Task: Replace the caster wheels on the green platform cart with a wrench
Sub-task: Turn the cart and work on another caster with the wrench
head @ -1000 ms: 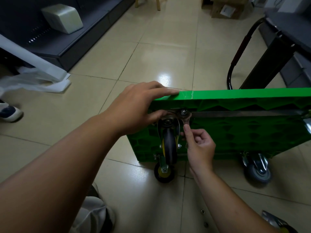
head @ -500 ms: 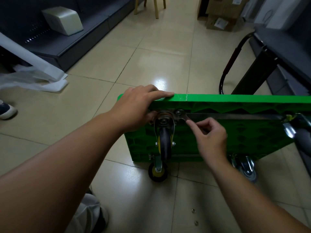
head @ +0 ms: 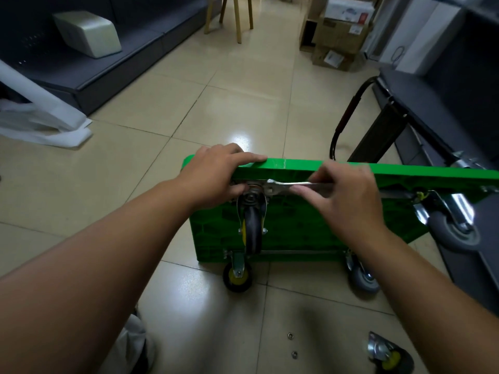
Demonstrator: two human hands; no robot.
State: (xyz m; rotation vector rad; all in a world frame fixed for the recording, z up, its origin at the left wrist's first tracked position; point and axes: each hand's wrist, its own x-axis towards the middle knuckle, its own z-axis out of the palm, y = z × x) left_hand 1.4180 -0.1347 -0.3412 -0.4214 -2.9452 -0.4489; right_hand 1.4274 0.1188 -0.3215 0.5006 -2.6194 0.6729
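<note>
Two hands work at the upper left corner of the green plastic platform cart [head: 310, 228], which stands on its long edge on the beige tiled floor [head: 121, 157] with its ribbed underside facing the person. The left hand [head: 216, 171] clamps the top edge, fingers laid over it and thumb tucked beneath by the mounting plate of the black caster wheel with a yellow hub [head: 252, 225]. The right hand [head: 348, 198] grips the shank of the flat silver steel wrench [head: 280, 185], fingers curled round it; the wrench lies level along the underside, its head on a fastener at the plate's right side. Whether the head is fully seated I cannot tell.

A second black-and-yellow caster [head: 237, 276] sits at the lower left corner, by the floor, and two grey casters [head: 453, 233] are mounted on the right side, so the job looks roughly half done. One loose caster [head: 388, 354] and two small washers or nuts [head: 290, 335] lie on the floor near the person.

The cart is probably light but stiff, and balanced on edge it could tip, so the steadying hold on the rim matters. The wrench is rigid, smooth and thin; gripping far from the head gives leverage, though the head may slip off the fastener if the pull is not kept square.
</note>
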